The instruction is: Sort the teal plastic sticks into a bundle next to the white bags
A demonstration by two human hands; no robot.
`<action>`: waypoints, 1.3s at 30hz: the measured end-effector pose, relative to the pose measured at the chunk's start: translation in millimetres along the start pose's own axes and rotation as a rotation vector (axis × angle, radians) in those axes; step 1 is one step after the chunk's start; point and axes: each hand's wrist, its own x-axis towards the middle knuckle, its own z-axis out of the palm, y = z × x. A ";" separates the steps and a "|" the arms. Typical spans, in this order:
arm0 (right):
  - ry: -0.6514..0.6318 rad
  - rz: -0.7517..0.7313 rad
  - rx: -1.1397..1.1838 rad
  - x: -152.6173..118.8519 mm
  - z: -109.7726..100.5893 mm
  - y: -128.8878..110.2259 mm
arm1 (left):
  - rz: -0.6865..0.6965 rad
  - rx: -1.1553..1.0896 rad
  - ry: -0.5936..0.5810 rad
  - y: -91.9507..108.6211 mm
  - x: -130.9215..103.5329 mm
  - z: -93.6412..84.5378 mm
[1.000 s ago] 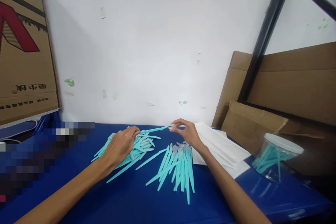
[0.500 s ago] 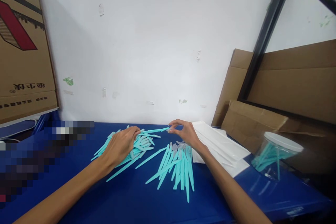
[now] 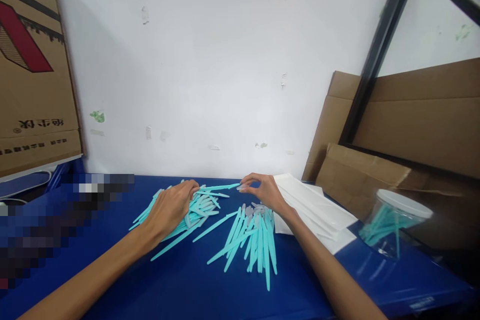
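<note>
A turquoise eyebrow razor (image 3: 219,187) stretches between my two hands above the table. My left hand (image 3: 174,202) is closed on its handle end and hovers over or rests on a pile of similar razors (image 3: 202,210); which of the two I cannot tell. At the other end, my right hand (image 3: 260,190) pinches the tip between thumb and fingers, where a small translucent cap shows. Below my right hand lies a second group of razors (image 3: 258,240), fanned out with their translucent ends away from me. One loose razor (image 3: 214,227) lies between both groups.
White flat sheets or bags (image 3: 311,205) lie right of the razors. A clear jar (image 3: 393,225) with a white lid holds more turquoise razors. Cardboard (image 3: 360,175) and a black frame (image 3: 369,80) stand at the right, a large carton (image 3: 33,95) at the left. The blue table (image 3: 168,290) meets a white wall.
</note>
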 end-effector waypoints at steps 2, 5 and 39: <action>0.008 -0.008 -0.006 -0.1 -0.1 0.6 | -0.003 0.000 -0.006 -0.3 0.2 0.2; 0.020 -0.012 -0.016 -0.1 -0.4 2.0 | -0.005 -0.002 -0.011 0.8 0.7 0.1; 0.108 -0.055 0.050 1.4 1.1 3.1 | 0.047 -0.045 -0.034 -3.7 2.2 1.6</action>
